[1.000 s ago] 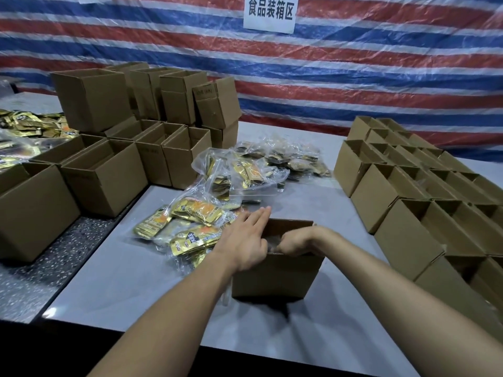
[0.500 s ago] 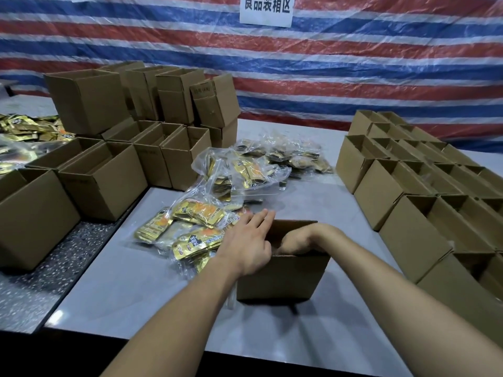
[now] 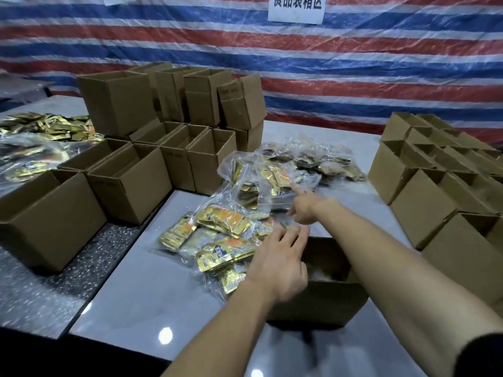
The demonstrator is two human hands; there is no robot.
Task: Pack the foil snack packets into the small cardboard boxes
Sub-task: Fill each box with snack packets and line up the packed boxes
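Note:
A small open cardboard box (image 3: 324, 300) stands on the white table in front of me. My left hand (image 3: 277, 265) hovers flat over its left rim, fingers straight, holding nothing. My right hand (image 3: 303, 206) stretches past the box to the clear plastic bags (image 3: 275, 183), with fingers extended and nothing visibly held. Gold and orange foil snack packets (image 3: 223, 221) lie in the torn bags just left of the box. What lies inside the box is blurred.
Open cardboard boxes (image 3: 128, 183) are stacked at the left and back. More rows of boxes (image 3: 424, 186) line the right side. Loose gold packets (image 3: 49, 129) lie on the far left table. A striped tarp hangs behind, and a bag of dark packets (image 3: 324, 161) sits farther back.
My right hand has come out of the box and moved forward to the bags of packets. My left hand has stayed by the box's left rim. The view has tilted.

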